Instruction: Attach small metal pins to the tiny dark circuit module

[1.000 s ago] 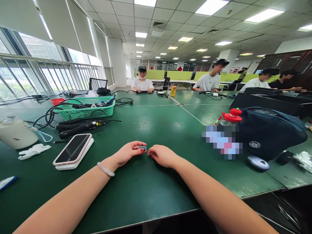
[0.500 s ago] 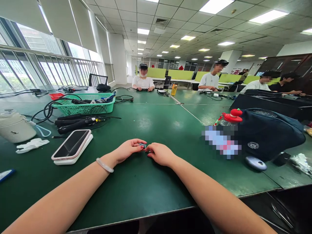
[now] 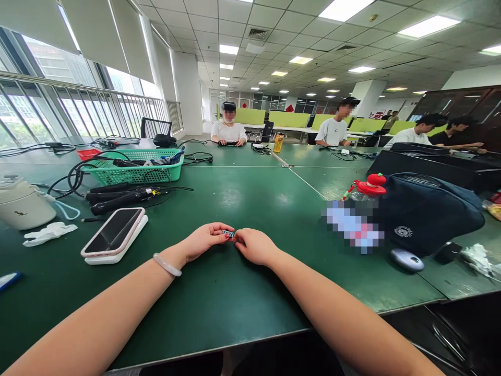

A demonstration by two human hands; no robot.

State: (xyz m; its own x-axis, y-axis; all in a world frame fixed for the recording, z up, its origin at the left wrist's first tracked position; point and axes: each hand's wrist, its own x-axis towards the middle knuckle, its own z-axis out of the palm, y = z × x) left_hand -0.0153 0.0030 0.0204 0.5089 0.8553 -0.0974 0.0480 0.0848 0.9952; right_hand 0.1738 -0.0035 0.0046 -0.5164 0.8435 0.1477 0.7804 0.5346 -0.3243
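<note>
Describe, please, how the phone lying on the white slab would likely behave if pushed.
The phone would probably stay stiff, judging by its flat, straight-edged shape. It might slide off the white slab, as nothing visible pins it down. Rolling seems unlikely, since it lies screen up.

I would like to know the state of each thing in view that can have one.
Left hand: fingers closed on the small piece
Small piece: held, partly hidden
Right hand: fingers bent beside the piece; grip unclear
Phone: face up, screen dark, on a white slab
Green basket: uncovered, with things inside
Red-topped bottle: lid on
Navy bag: open or closed, unclear
Ceiling lights: on
Blinds: partly lowered
</note>
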